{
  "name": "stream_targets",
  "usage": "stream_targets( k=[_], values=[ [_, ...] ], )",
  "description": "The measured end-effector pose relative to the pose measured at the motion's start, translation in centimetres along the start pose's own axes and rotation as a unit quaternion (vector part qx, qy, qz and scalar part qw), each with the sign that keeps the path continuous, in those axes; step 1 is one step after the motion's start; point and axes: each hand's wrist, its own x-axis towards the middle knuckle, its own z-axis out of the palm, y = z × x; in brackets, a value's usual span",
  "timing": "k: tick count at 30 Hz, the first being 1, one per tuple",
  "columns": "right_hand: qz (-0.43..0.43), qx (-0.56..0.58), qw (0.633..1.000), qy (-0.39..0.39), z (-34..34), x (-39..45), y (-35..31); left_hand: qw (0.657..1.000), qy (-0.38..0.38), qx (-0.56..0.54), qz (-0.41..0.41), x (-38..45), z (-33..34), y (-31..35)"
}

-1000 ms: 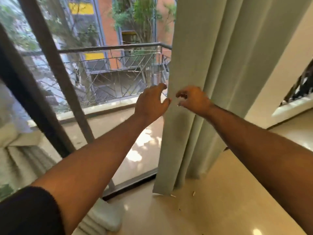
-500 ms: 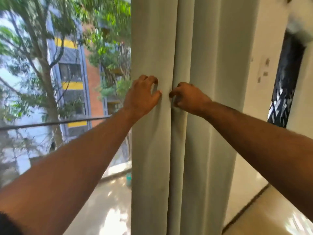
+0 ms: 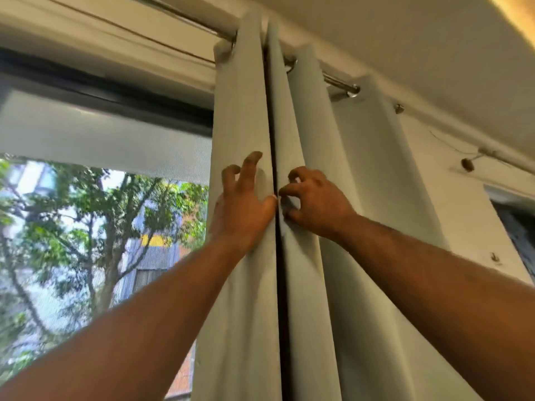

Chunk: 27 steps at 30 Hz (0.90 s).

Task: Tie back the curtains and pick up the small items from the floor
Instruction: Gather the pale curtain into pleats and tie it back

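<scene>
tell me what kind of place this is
Probably a room in a home or flat, at a big window: a pale curtain on a metal rod, a roller blind, trees outside.

Two bare arms, no sleeves in sight

The left hand (image 3: 246, 209) and right hand (image 3: 315, 204) wear no gloves, rings, watch or bands. Both forearms are uncovered from wrist to the edge of the picture, with fine hair showing along the right forearm. Short, pale fingernails show on a few fingers.
</scene>
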Motion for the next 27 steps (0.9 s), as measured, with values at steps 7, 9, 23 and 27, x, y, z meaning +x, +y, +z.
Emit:
stream_targets(
  k=[7, 9, 23, 27],
  values=[
    [0.075, 0.151, 0.982, 0.084, 2.5, 5.8, 4.9, 0.984, -0.010, 0.177, -0.035, 6.5, 3.3, 2.4],
    [0.081, 0.198, 0.971, 0.107, 3.1, 7.3, 6.4, 0.980, 0.023, 0.192, -0.044, 8.4, 3.9, 2.6],
    [0.063, 0.320, 0.938, 0.116, 1.1, 12.1, 11.9, 0.986, 0.083, 0.097, -0.108, 17.3, 4.6, 6.0],
    [0.053, 0.341, 0.928, 0.137, 1.1, 13.0, 11.6, 0.993, -0.008, 0.046, -0.105, 17.2, 6.3, 6.7]
  ],
)
